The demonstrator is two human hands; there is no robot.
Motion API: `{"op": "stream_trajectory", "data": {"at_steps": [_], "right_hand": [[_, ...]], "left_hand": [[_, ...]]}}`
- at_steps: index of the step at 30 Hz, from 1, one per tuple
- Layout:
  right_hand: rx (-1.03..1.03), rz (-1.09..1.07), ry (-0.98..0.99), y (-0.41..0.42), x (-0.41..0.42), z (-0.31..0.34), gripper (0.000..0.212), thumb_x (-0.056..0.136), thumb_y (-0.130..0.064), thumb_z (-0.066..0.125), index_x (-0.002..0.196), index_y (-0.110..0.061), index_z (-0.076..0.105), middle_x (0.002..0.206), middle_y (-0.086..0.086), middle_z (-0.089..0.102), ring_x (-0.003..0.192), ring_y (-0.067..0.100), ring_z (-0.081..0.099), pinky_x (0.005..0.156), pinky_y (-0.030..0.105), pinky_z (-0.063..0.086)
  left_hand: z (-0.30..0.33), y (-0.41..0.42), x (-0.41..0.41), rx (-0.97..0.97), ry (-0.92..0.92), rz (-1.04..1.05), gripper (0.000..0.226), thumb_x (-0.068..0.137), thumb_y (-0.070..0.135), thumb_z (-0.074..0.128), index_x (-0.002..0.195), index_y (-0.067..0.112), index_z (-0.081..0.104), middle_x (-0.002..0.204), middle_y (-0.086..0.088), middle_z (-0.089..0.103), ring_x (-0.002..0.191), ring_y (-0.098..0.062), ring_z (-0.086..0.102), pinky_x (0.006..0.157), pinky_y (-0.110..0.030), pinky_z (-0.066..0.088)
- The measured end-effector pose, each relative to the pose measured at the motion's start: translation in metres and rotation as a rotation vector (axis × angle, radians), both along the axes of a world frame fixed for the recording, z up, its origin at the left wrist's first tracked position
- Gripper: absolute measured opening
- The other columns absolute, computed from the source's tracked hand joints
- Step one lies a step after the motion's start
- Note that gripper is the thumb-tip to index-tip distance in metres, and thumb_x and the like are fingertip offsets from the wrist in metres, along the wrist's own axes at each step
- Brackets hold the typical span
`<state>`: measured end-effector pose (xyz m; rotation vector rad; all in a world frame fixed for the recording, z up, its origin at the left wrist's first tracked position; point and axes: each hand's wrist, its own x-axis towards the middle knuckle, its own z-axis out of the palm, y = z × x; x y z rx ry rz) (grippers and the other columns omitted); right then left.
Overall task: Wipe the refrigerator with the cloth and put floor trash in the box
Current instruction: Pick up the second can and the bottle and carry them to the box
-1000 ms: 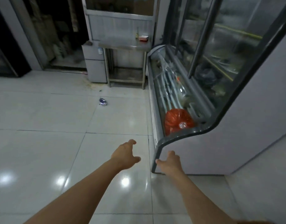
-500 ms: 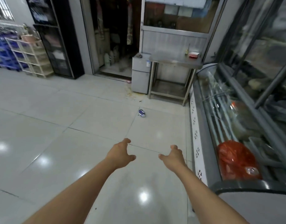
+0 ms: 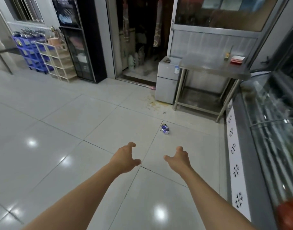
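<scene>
On the tiled floor [image 3: 62,130], crushed can [image 3: 165,128], label unreadable, left hand [image 3: 124,158], right hand [image 3: 179,159], grip loose, empty.

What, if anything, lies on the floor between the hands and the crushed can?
Nothing visible does. Only bare tile separates the left hand and the right hand from the crushed can, which lies ahead of them. Both hands are empty.

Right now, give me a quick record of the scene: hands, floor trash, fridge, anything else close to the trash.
left hand: open, holds nothing
right hand: open, holds nothing
floor trash: crushed can on the tiles ahead of both hands
display refrigerator: along the right side
steel table: beyond the can
cloth, box: not in view
</scene>
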<state>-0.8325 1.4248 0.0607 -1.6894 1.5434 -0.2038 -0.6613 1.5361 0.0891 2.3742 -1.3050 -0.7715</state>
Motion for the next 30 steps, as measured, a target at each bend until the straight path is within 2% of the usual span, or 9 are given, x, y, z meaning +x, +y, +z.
{"op": "stream_trajectory", "data": {"at_steps": [12,17,21,27,30], "right_hand": [[0.008,-0.043,0.055,-0.220,0.137,-0.021,0.068,0.086,-0.035,0.062,0.138,-0.009,0.027,0.139,0.013,0.032,0.113,0.028,0.051,0.076,0.028,0.039],[0.016,-0.125,0.028,-0.308,0.175,-0.021,0.069,0.086,-0.033,0.062,0.139,-0.009,0.027,0.140,0.013,0.031,0.090,0.021,0.045,0.074,0.027,0.039],[0.039,-0.184,0.027,-0.376,0.190,-0.028,0.067,0.086,-0.032,0.062,0.138,-0.008,0.027,0.137,0.014,0.033,0.097,0.026,0.050,0.075,0.028,0.041],[0.074,-0.220,0.034,-0.495,0.209,-0.054,0.064,0.085,-0.032,0.063,0.135,-0.005,0.031,0.133,0.015,0.035,0.088,0.023,0.047,0.071,0.028,0.041],[0.088,-0.196,0.034,-0.562,0.220,-0.071,0.063,0.086,-0.032,0.062,0.134,-0.004,0.032,0.133,0.017,0.037,0.100,0.028,0.053,0.071,0.028,0.041]], "left_hand": [[-0.032,-0.233,0.153,0.001,0.083,-0.037,0.066,0.083,0.035,0.066,0.138,0.022,0.032,0.139,-0.002,0.047,0.121,-0.020,0.050,0.095,-0.034,0.046],[-0.033,-0.336,0.207,0.058,0.090,-0.090,0.064,0.083,0.034,0.067,0.137,0.020,0.034,0.138,-0.003,0.048,0.120,-0.021,0.051,0.095,-0.031,0.044],[-0.034,-0.417,0.226,0.078,0.097,-0.152,0.064,0.083,0.033,0.067,0.137,0.019,0.034,0.138,-0.005,0.048,0.121,-0.021,0.051,0.095,-0.031,0.045],[-0.051,-0.544,0.245,0.118,0.081,-0.207,0.064,0.084,0.032,0.066,0.137,0.019,0.034,0.139,-0.004,0.047,0.120,-0.021,0.051,0.093,-0.030,0.044],[-0.060,-0.612,0.255,0.135,0.083,-0.175,0.063,0.083,0.033,0.066,0.137,0.020,0.035,0.139,-0.002,0.047,0.117,-0.020,0.053,0.090,-0.029,0.045]]}}
